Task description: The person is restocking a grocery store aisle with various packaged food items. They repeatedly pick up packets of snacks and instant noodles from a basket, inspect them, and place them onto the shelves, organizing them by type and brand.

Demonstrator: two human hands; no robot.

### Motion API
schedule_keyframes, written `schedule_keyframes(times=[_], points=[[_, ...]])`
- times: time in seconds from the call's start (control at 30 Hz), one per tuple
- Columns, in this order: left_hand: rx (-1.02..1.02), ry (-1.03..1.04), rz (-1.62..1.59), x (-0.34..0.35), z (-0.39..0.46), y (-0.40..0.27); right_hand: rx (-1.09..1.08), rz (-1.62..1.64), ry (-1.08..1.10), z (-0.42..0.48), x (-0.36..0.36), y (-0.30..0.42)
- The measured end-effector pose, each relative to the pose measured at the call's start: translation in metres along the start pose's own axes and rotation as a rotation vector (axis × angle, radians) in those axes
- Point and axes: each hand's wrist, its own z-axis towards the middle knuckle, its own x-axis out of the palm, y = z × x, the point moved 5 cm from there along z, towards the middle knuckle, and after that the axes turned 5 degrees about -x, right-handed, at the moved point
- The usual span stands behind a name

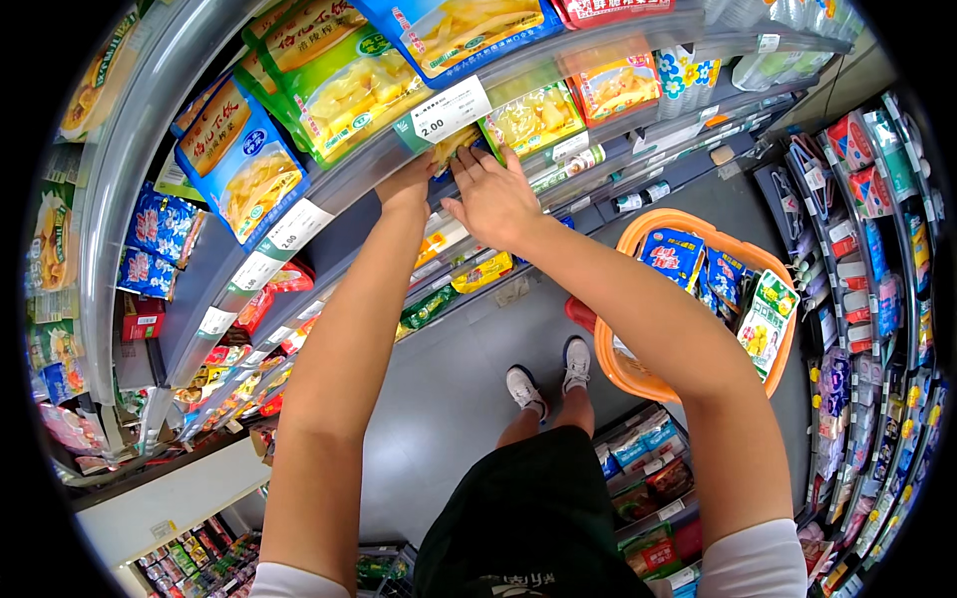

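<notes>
Both my hands reach into a shelf level below a raised shelf edge (359, 172). Between them a yellow and blue food packet (454, 143) shows only in part. My left hand (406, 182) is at its near left side, with most of the fingers hidden. My right hand (493, 196) lies palm down with the thumb apart, its fingertips against the packet. Just right of that hand stand a green pickle packet (532, 119) and an orange packet (617, 88). Above are a larger green packet (355, 97) and a blue one (467, 34).
An orange shopping basket (609, 357) holding blue packets (671, 258) and a white-green packet (767, 323) is on the right, partly behind my right forearm. Lower shelves carry yellow packets (482, 273). Another stocked rack (860, 247) curves along the far right. Grey floor (426, 396) surrounds my shoes.
</notes>
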Motion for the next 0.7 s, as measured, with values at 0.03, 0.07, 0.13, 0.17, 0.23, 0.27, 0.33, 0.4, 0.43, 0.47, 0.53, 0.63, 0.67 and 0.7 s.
schedule_keyframes(times=[0.03, 0.07, 0.13, 0.17, 0.23, 0.27, 0.33, 0.4, 0.43, 0.47, 0.53, 0.63, 0.67, 0.7], points=[[0.016, -0.005, 0.095, -0.001, 0.000, -0.001, 0.013, -0.015, 0.018, 0.000, 0.002, 0.000], [0.031, -0.010, 0.190, -0.002, 0.001, -0.004, 0.019, -0.005, 0.050, -0.001, 0.005, 0.000], [0.108, -0.016, 0.315, -0.008, 0.006, -0.006, 0.024, 0.007, 0.112, -0.002, 0.005, 0.002], [0.168, -0.018, 0.349, -0.012, 0.010, -0.002, 0.020, 0.014, 0.102, -0.003, 0.003, 0.004], [0.216, -0.016, 0.330, -0.015, 0.011, 0.006, 0.012, 0.027, 0.082, -0.007, 0.002, 0.007], [0.205, -0.013, 0.279, -0.013, 0.012, 0.013, 0.014, 0.041, 0.091, -0.006, 0.002, 0.007], [0.156, -0.006, 0.226, -0.004, 0.004, 0.016, 0.030, 0.068, 0.107, -0.005, 0.001, 0.005], [0.231, 0.005, 0.484, -0.008, 0.002, 0.009, 0.044, 0.095, 0.114, -0.004, -0.001, 0.005], [0.269, 0.008, 0.613, -0.010, 0.001, 0.006, 0.048, 0.109, 0.117, -0.003, -0.002, 0.006], [0.292, 0.003, 0.613, -0.016, -0.004, 0.005, 0.027, 0.117, 0.078, -0.005, -0.006, 0.009], [0.343, 0.009, 0.612, -0.023, -0.022, 0.002, -0.001, 0.124, -0.004, -0.015, -0.011, 0.007], [0.454, -0.029, 0.563, -0.034, -0.066, -0.004, -0.033, 0.136, -0.068, -0.030, -0.022, 0.015], [0.428, 0.034, 0.566, -0.036, -0.080, -0.002, -0.047, 0.166, -0.097, -0.035, -0.029, 0.019], [0.407, 0.093, 0.567, -0.039, -0.094, -0.002, -0.043, 0.251, -0.118, -0.040, -0.037, 0.023]])
